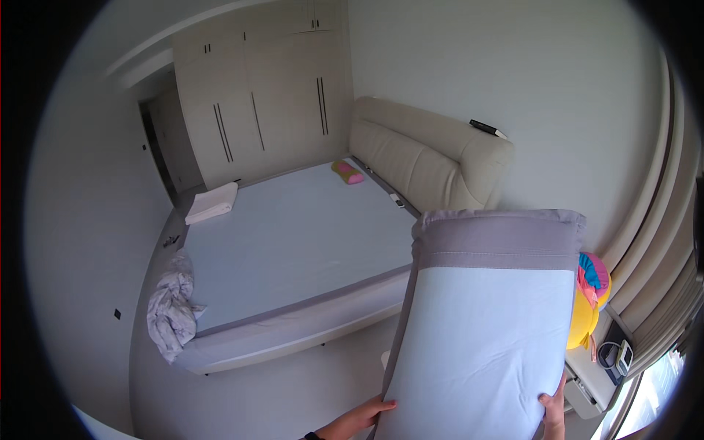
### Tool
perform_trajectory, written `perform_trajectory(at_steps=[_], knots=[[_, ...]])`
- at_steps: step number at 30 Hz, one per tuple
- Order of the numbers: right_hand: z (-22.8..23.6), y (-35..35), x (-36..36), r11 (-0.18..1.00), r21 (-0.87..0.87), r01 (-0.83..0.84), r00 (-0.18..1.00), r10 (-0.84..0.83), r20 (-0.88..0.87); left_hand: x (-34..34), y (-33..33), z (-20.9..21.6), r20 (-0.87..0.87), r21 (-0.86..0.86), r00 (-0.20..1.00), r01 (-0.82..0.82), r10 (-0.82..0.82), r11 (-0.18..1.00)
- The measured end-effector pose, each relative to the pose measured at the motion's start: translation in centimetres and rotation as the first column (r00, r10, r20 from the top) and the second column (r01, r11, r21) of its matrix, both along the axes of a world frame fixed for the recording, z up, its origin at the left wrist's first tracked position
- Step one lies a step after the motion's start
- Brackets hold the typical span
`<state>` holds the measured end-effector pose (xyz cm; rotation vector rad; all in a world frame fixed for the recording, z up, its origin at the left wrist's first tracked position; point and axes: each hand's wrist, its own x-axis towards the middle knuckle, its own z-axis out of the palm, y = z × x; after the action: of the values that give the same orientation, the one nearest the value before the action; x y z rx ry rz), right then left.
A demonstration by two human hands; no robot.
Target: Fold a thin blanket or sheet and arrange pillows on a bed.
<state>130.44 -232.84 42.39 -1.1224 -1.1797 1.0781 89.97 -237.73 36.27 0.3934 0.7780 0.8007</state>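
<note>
A large pillow in a pale blue case with a grey border stands upright in front of me, above the floor. My left hand grips its lower left edge, thumb on the front face and fingers hidden behind. On the lower right edge my right hand holds it the same way. Beyond the pillow lies a wide bed with a pale blue sheet of matching colour. The pillow's lower end runs out of view.
A crumpled patterned cloth hangs over the bed's near left corner. Folded white bedding and a small pink-and-yellow pillow lie on the bed. The beige headboard bears a dark box-like object. At right are a colourful plush and curtains.
</note>
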Motion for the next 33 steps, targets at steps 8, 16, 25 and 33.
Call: perform_trajectory(at_steps=[8,16,25,33], knots=[[-6.5,2.1,-29.8,0.709,-0.484,-0.513,0.802,0.597,0.025,-16.5,-10.5,-0.3,-0.232,0.178,0.900,-0.334,0.369,0.926],[-11.1,7.5,-41.6,0.526,-0.559,-0.641,0.577,0.810,0.101,-25.7,-7.5,-2.3,-0.348,0.097,0.816,-0.459,0.462,0.883],[-9.4,30.8,-49.3,0.642,-0.367,-0.673,0.710,0.700,-0.075,-35.1,12.4,-1.4,-0.486,0.175,0.670,-0.555,0.561,0.813],[-0.8,63.9,-52.1,0.862,0.085,-0.500,0.513,0.216,0.831,-43.9,44.5,3.1,-0.620,0.405,0.560,-0.372,0.550,0.835]])
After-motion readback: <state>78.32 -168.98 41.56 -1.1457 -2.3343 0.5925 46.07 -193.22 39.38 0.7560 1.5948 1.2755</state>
